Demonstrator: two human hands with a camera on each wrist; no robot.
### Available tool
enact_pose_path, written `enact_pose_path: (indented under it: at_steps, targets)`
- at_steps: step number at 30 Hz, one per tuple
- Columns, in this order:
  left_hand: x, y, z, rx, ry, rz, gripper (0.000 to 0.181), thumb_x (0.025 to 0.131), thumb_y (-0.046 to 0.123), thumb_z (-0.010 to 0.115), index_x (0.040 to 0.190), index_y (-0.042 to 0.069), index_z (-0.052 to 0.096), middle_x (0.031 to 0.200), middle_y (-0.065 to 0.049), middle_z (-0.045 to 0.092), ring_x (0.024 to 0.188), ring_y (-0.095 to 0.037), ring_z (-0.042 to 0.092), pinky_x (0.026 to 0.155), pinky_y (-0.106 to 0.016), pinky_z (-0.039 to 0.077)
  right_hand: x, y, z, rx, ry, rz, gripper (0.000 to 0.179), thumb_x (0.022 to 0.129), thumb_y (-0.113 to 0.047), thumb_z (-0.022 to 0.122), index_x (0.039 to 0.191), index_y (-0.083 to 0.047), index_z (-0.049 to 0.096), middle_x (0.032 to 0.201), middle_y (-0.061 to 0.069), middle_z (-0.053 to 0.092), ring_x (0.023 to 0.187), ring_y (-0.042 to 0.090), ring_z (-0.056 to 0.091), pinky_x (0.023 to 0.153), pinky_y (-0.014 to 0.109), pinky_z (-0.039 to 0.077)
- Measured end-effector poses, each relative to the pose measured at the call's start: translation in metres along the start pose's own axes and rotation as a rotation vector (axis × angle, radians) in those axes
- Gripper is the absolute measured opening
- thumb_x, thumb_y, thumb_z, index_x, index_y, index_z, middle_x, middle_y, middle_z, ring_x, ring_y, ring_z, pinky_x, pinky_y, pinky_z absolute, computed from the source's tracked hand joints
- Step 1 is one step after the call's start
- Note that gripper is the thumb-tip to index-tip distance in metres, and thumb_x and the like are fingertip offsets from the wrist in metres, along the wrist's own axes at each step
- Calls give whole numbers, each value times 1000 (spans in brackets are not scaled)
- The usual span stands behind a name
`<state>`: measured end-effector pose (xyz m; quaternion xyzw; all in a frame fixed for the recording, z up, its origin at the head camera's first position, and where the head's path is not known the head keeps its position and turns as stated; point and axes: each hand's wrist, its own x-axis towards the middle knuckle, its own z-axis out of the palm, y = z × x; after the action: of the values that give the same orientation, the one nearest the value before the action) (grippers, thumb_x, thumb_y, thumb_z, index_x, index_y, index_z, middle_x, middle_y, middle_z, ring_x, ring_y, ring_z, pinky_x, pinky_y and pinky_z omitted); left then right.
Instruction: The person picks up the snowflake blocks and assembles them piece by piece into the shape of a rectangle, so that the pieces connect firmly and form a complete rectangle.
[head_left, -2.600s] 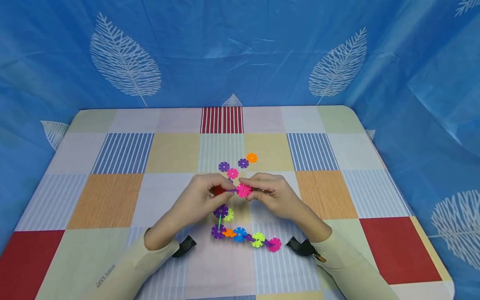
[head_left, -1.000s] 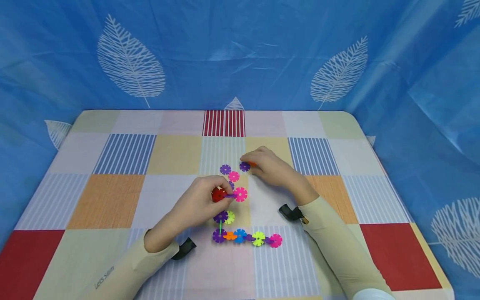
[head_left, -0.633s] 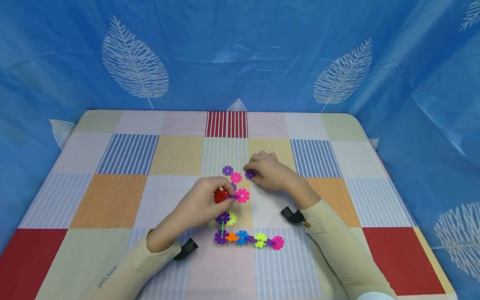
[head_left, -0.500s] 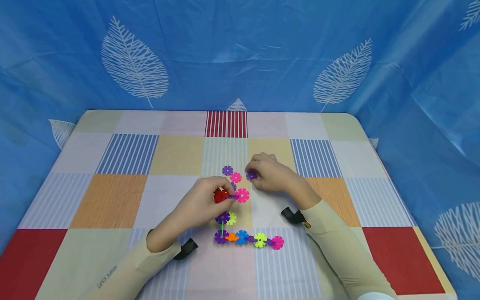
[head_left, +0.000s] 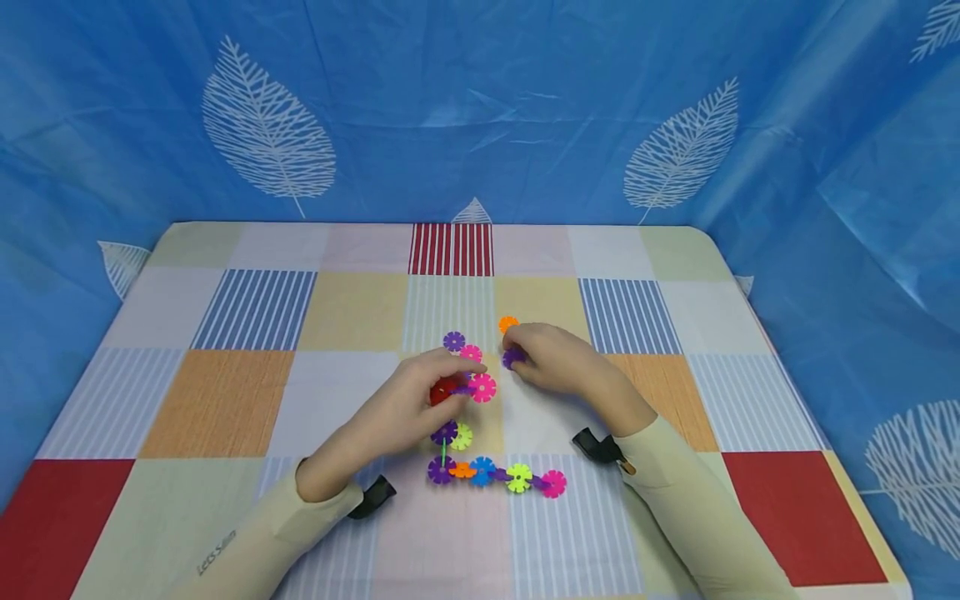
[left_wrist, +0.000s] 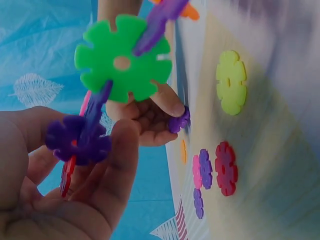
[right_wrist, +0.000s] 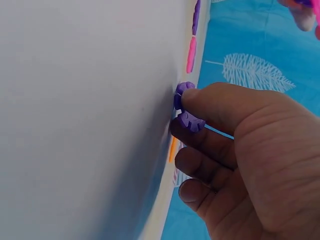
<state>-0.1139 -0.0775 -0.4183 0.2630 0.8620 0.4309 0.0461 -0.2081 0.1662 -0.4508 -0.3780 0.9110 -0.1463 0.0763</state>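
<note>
Here our right hand (head_left: 555, 360) pinches a purple snowflake disc (right_wrist: 192, 123) between thumb and finger, and our left hand (head_left: 408, 402) curls round a red disc (head_left: 441, 392)!

The head view looks forward and down from above the near side of the bench (head_left: 225, 400), blue curtain (head_left: 480, 108) across the top of the frame; the left wrist view sits close to the left fingers (left_wrist: 125, 155), rolled sideways, bench along its right; the right wrist view, likewise rolled, hugs the right fingers (right_wrist: 195, 162), bench filling its left; all three share the purple disc (right_wrist: 192, 121).
</note>
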Motion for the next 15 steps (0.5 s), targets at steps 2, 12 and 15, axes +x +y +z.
enact_pose_path:
  at_steps: [2, 12, 15]
  targets:
    - [-1, -1, 1, 0, -3, 12, 40, 88, 6, 68, 127, 15, 65, 102, 8, 58, 85, -10, 53, 69, -24, 52, -5, -1, 1, 14, 1, 11, 20, 88, -16, 70, 107, -11, 65, 96, -2, 64, 83, 12, 57, 83, 31, 52]
    - [-1, -3, 6, -51, 10, 27, 40, 88, 2, 65, 125, 17, 67, 104, 8, 60, 75, -11, 52, 60, -24, 50, -27, 2, 6, 279, 50, -33, 17, 91, -9, 67, 106, -16, 62, 89, -9, 64, 78, 8, 58, 71, 28, 51]
    - [-1, -2, 9, -48, 20, 15, 40, 83, 3, 75, 120, 16, 70, 98, 7, 59, 71, -10, 53, 58, -23, 52, -33, 1, 7, 427, 61, -1, 18, 90, -10, 69, 107, -17, 64, 87, -11, 65, 76, 7, 61, 68, 28, 53]
